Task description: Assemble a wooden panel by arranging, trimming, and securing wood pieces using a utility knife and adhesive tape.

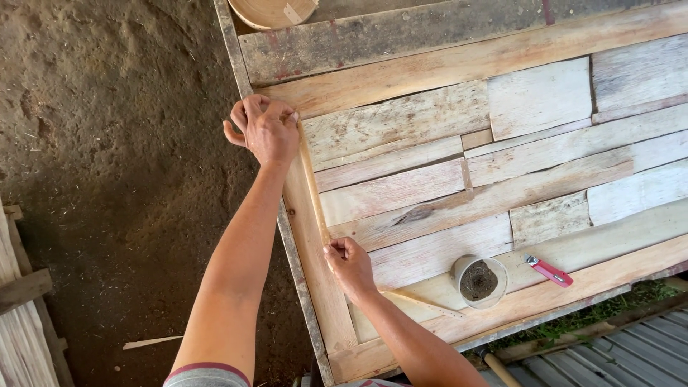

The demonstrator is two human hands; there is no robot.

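A thin pale wooden strip (313, 183) lies along the left side of a patchwork plank tabletop (444, 179). My left hand (264, 129) presses on the strip's far end near the table's left corner, fingers curled over it. Nearer to me, my right hand (349, 264) pinches the strip's near end against the boards. Both forearms reach in from the bottom of the view.
A small round cup (479, 279) with dark contents stands near the table's front edge, a red utility knife (549, 271) beside it. A thin pale stick (423, 302) lies by my right wrist. A round woven basket (272, 11) is at the top. Dirt floor (107, 143) spreads left; planks (25, 315) lie bottom left.
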